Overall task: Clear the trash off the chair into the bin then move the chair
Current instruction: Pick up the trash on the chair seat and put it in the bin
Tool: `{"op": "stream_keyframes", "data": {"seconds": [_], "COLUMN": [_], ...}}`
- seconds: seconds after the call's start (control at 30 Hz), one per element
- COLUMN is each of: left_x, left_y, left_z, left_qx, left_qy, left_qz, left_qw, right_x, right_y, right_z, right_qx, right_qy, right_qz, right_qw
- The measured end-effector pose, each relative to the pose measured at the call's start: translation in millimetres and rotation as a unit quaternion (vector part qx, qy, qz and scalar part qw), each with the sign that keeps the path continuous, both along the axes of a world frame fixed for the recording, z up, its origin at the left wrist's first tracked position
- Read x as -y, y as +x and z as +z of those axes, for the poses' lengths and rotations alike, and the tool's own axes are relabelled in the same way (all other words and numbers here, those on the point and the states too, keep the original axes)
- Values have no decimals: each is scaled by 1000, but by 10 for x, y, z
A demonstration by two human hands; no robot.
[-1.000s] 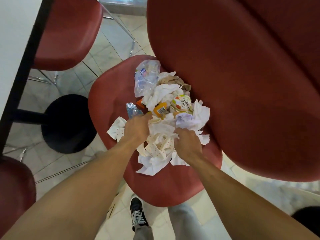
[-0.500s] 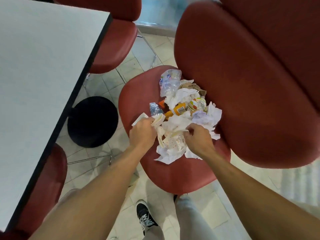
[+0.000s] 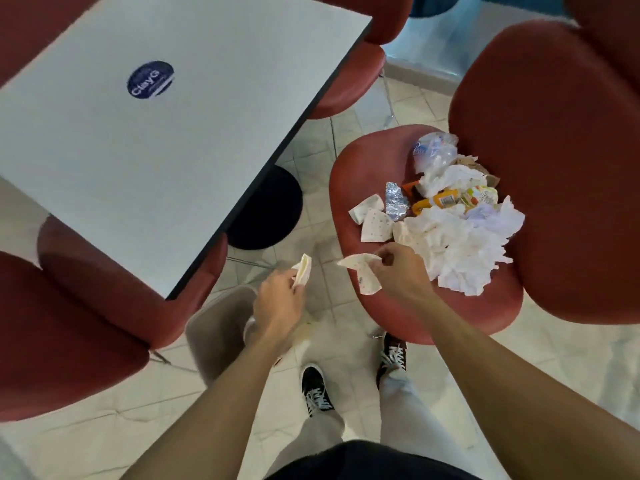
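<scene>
A red chair (image 3: 450,317) at the right carries a heap of trash (image 3: 457,237): crumpled white napkins, a foil wrapper (image 3: 396,202), an orange packet (image 3: 438,200) and a clear plastic bag (image 3: 434,152). My left hand (image 3: 278,303) is off the seat's left edge, above the floor, and grips a folded pale napkin (image 3: 303,271). Over the seat's front left edge, my right hand (image 3: 398,271) pinches a dotted white napkin (image 3: 362,271). No bin is in view.
A white table (image 3: 156,133) with a round blue sticker (image 3: 150,80) stands to the left on a black round base (image 3: 270,209). Other red chairs (image 3: 69,341) surround it. My two feet (image 3: 317,389) stand on the tiled floor between the chairs.
Both hands have pulled back out of the trash pile toward me, each carrying a napkin; the left one has moved leftward off the seat. The view has swung left and up, showing more table.
</scene>
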State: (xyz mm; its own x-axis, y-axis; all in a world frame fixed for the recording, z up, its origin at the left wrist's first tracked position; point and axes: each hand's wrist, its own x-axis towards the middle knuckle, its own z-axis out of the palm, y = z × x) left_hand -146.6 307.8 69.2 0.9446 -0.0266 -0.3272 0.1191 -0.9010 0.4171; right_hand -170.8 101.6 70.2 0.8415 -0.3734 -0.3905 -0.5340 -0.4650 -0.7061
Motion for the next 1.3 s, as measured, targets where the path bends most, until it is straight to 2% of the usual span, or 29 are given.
{"op": "stream_keyframes", "data": {"seconds": [0.33,0.6,0.93,1.3], "left_x": [-1553,-1854,-1254,200], "left_y": [-566,-637,-305,125], "left_z": [-155,-305,-339,-534], "left_qx": [-34,-45,-37,-66], "left_qy": [-4,-40,-63,-60], "left_qz": [167,203,95,-33], "left_qw": [985,977,993,995], "right_x": [-1585,-2170,-1368,177], "right_y": [-26,-122,-79,-60], "right_z": [-43,-139,-147,-385], "right_qx": [-41,-92,-99,-106], "right_qy": [67,101,69,49], "right_qz": [91,140,82,-26], "right_qw": [993,981,989,993]}}
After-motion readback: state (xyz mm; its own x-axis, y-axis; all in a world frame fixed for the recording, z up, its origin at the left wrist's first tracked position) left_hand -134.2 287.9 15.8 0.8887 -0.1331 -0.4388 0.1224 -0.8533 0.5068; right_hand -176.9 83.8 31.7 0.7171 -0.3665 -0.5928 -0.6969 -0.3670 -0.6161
